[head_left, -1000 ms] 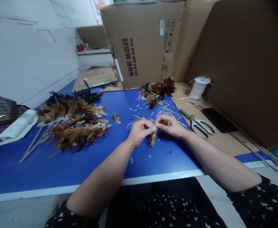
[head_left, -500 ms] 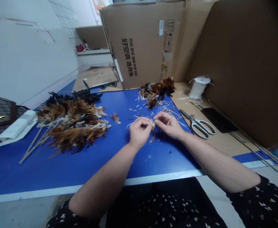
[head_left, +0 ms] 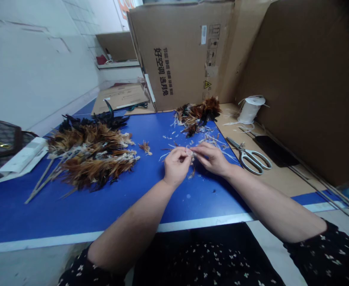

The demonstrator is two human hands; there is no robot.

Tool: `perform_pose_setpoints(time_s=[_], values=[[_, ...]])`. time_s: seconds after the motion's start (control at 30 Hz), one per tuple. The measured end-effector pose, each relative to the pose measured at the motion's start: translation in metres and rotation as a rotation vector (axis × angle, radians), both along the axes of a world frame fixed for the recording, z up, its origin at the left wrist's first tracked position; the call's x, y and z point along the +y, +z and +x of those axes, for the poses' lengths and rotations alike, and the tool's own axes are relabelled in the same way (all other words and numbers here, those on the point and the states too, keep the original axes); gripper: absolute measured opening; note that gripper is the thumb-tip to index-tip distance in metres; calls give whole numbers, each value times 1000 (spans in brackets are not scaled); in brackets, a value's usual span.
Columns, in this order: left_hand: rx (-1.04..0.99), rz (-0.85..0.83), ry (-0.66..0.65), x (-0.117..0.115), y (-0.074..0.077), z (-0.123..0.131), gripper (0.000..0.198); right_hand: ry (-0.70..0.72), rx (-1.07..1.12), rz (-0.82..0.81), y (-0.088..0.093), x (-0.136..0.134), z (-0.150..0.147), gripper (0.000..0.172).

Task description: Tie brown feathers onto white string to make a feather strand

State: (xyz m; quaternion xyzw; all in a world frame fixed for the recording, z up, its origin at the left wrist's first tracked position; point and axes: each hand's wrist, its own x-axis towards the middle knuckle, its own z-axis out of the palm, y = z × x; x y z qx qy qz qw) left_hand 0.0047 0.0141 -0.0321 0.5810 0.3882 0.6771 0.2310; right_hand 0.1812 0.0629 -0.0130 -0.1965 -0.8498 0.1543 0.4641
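Observation:
Over the blue tabletop my left hand [head_left: 176, 166] is closed in a pinch on a small feather bunch [head_left: 192, 159]. Only its pale, fluffy base and some brown wisps show between the fingers. My right hand [head_left: 212, 159] meets it from the other side, thumb and fingertips pressed together at the same bunch. Its fingers partly hide what they grip. A single small brown feather tuft [head_left: 145, 147] lies left of my hands. Beyond them is a loose heap of brown and black feathers [head_left: 196, 113], with pale strips [head_left: 218, 143] scattered in front.
Feather bundles [head_left: 97, 167] with pale sticks [head_left: 40, 186] lie at the left, beside a white folded paper [head_left: 22, 161] and a bag [head_left: 3, 147]. Silver-handled scissors [head_left: 251, 159] and a spool of white ribbon [head_left: 251, 110] rest on cardboard at right. Cardboard boxes [head_left: 186, 59] wall the back.
My right fingers have come in closer to my left fingertips and now cover more of the small bunch. Everything on the table stays where it was.

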Motion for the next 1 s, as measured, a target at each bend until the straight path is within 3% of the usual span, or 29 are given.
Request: perform_pose_setpoints(time_s=[0.17,0.37,0.57,0.83,1.0], values=[[64,98,34,4,-1,-2,15,-139,-134,192,-1,0,3,16],[-46,10,37,6,2,-4,24,-291,-218,319,3,-5,4,13],[-246,-141,41,7,5,-6,28,-329,-308,188,3,-4,4,17],[-220,-315,-330,-4,13,-1,26,-421,-743,-43,7,-12,-3,19],[-319,-417,-300,-1,8,1,36,-484,-864,5,8,-14,-8,25]])
